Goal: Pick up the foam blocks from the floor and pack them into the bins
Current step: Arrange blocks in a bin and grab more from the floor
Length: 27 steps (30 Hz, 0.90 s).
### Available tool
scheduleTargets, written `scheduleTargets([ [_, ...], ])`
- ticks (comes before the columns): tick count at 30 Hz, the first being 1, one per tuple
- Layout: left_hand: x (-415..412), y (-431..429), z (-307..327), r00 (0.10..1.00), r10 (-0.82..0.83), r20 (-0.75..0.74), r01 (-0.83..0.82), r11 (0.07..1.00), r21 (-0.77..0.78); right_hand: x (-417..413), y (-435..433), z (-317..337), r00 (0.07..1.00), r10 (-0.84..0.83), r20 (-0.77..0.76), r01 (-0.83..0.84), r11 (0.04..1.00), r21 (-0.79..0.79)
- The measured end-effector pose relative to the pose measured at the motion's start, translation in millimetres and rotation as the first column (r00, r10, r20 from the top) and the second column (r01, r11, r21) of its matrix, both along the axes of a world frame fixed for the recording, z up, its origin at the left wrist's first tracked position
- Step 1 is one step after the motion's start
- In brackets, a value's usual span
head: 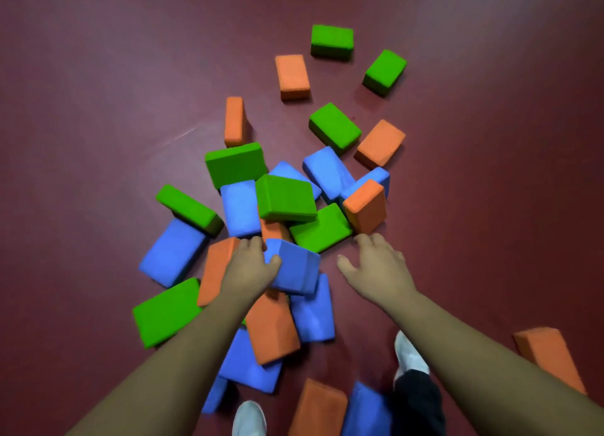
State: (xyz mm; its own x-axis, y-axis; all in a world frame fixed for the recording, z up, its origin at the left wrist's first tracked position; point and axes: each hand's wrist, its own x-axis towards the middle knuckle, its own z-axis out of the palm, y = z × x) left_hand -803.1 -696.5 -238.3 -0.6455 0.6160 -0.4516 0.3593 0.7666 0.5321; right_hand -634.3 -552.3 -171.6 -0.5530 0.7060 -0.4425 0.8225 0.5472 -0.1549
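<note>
Left hand (250,267) grips blue block (295,270) by near end; right hand (376,264) spread, empty, just beside. Foam likely light, squashy: clamp across narrow faces.

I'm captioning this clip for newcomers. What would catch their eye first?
First, the jumbled heap of green, blue and orange foam blocks in the middle of the dark red floor. Then two bare arms stretched in from below: the left hand grips a blue block on the heap's near side, and the right hand hovers open to its right.
</note>
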Motion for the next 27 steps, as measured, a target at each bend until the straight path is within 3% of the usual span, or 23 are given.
scheduleTargets([
  [5, 6.3, 48.9, -157.4, 0.982, 0.185, 0.043, -0.178, 0.976, -0.128, -29.5, 68.5, -153.8, 0.989, 0.146, 0.011, -0.145, 0.986, -0.086],
  [11, 23.3, 101.8, -289.3, 0.916, 0.402, 0.012, -0.367, 0.848, -0.382, -19.3, 166.8, -282.1, 0.970, 0.239, 0.040, -0.234, 0.967, -0.101],
  [15, 32.6, 121.4, -299.5, 0.903, 0.408, -0.134, -0.423, 0.789, -0.446, -14.1, 215.5, -317.4, 0.947, 0.319, 0.034, -0.315, 0.945, -0.089],
  [20, 84.5, 167.1, -264.6, 0.938, 0.346, -0.019, -0.342, 0.916, -0.209, -28.8, 273.6, -334.9, 0.875, 0.478, -0.075, -0.476, 0.878, 0.039],
  [24, 125.2, 198.4, -232.1, 0.944, 0.311, -0.107, -0.320, 0.945, -0.071, -49.0, 311.0, -356.4, 0.747, 0.635, 0.196, -0.652, 0.757, 0.033],
  [27, 138.5, 212.2, -233.1, 0.955, 0.269, -0.122, -0.280, 0.956, -0.082, -58.0, 326.5, -380.1, 0.687, 0.666, 0.289, -0.696, 0.718, 0.000],
])
